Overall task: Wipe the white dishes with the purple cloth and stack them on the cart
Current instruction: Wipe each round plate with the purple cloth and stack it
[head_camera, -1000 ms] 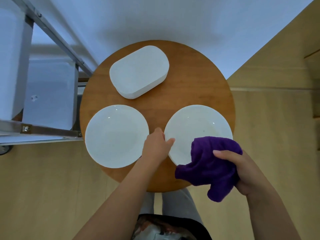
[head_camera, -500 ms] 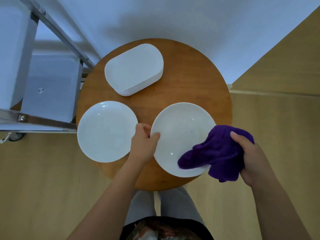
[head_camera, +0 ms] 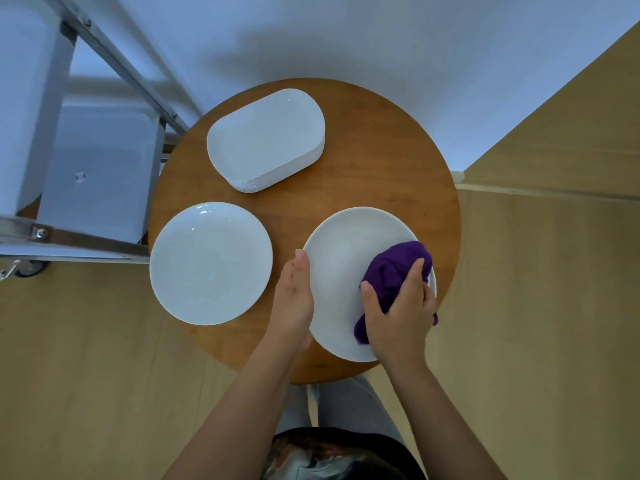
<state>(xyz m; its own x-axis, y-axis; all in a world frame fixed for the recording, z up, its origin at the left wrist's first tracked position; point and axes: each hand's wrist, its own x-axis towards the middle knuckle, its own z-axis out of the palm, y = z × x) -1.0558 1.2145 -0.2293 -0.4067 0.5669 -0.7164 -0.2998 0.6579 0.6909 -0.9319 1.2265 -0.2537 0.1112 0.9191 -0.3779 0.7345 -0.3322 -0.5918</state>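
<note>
Two round white plates and a stack of oblong white dishes lie on a round wooden table. My right hand grips the bunched purple cloth and presses it on the right plate, over its right half. My left hand holds that plate's left rim, fingers along the edge. The left plate lies untouched beside it.
A metal-framed cart with white shelves stands left of the table, its caster on the wooden floor. A pale wall runs behind the table. My legs show below the table's near edge.
My right hand brought the cloth from the plate's lower right edge up onto its surface. My left hand kept hold of the rim, and the plate sits slightly shifted on the table.
</note>
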